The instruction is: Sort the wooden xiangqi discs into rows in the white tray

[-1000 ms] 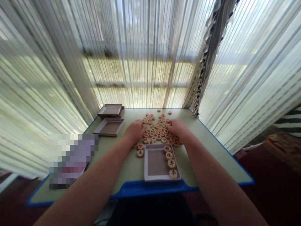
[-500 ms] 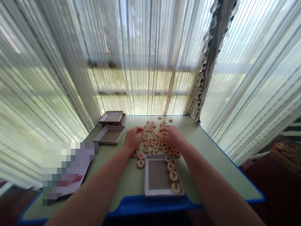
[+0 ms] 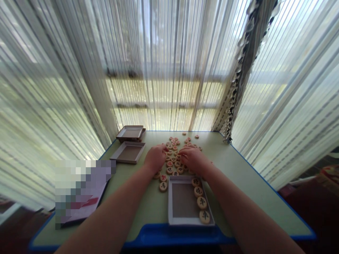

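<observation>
Round wooden Chinese chess pieces (image 3: pixel 170 164) with red or black characters lie in a loose heap mid-table. At the heap's left side is my left hand (image 3: pixel 156 157), its fingers bent over the nearest pieces and partly hidden; no held piece shows. My right hand (image 3: pixel 195 159) reaches over the right side with fingers stretched out, touching or just above pieces and covering some. Close to me sits a shallow white-rimmed box tray (image 3: pixel 173 219). Along its right wall runs a column of several black-lettered pieces (image 3: pixel 201 202).
Another shallow tray (image 3: pixel 114 157) lies at the left, with stacked box parts (image 3: pixel 131 133) behind it. A dark-edged flat item (image 3: pixel 90 197), partly blurred out, rests at the left edge. The green table (image 3: pixel 246 187) has a blue rim; striped curtains (image 3: pixel 164 88) hang beyond.
My right hand has moved inward over the heap, hiding more pieces. My left hand has shifted slightly against its left side. The whole view has slid a little; the tray's pieces are unchanged.
</observation>
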{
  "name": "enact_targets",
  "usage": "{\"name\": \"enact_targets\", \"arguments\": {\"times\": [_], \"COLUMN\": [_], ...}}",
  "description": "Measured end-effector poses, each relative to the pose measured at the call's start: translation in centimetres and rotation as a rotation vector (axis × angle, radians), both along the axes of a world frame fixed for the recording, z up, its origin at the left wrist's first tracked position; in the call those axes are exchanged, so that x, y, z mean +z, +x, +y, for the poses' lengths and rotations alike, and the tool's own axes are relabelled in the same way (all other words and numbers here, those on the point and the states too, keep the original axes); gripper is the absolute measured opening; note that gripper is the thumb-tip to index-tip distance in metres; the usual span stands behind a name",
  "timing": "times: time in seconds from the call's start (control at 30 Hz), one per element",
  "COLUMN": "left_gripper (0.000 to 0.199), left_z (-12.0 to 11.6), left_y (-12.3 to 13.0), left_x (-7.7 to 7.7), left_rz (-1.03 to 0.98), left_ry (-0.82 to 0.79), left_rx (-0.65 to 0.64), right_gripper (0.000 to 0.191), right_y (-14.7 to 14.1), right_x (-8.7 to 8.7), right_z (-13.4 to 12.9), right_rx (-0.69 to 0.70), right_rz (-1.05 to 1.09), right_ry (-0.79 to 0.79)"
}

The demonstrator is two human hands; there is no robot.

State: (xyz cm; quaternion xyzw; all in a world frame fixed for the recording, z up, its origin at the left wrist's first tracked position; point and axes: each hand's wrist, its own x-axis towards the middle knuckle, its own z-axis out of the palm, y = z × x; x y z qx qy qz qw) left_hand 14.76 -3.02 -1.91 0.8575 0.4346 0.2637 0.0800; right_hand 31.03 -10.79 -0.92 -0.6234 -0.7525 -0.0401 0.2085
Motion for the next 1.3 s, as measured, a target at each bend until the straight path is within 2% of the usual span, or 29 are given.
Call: {"name": "enact_targets", "arguments": {"times": [0.27, 0.5, 0.77, 0.93, 1.1, 1.2, 1.3], "left_gripper": [0.029, 0.029, 0.029, 0.027, 0.028, 0.026, 0.024], "left_z": [-0.4, -1.0, -0.8, -1.1, -1.0, -0.9, -0.9], "left_y": [-0.2, -0.1, -0.3, -0.3, -0.3, -0.4, -0.7], "left_x": [-0.3, -0.3, -0.3, -0.3, -0.4, -0.3, -0.1], "left_rz": [0.060, 0.052, 0.056, 0.055, 0.044, 0.033, 0.035], "left_ry": [0.035, 0.023, -0.008, 0.000, 0.025, 0.026, 0.038], "left_rx": [-0.022, -0.025, 0.006, 0.002, -0.009, -0.044, -0.096], "right_gripper": [0.026, 0.032, 0.029, 0.022, 0.020, 0.021, 0.021], "right_y": [0.8, 1.0, 2.1, 1.6, 1.0, 0.7, 0.3], "right_x": [-0.8, -1.1, -0.5, -0.6, -1.0, -0.8, -0.5], "right_z": [0.2, 0.7, 0.6, 0.6, 0.6, 0.5, 0.4], "right_rx": [-0.050, -0.001, -0.193, -0.044, -0.015, 0.013, 0.104], "right_rz": [-0.018, 0.073, 0.196, 0.130, 0.049, 0.020, 0.021], "right_ry": [0.007, 0.079, 0.230, 0.153, 0.043, 0.050, 0.036]}}
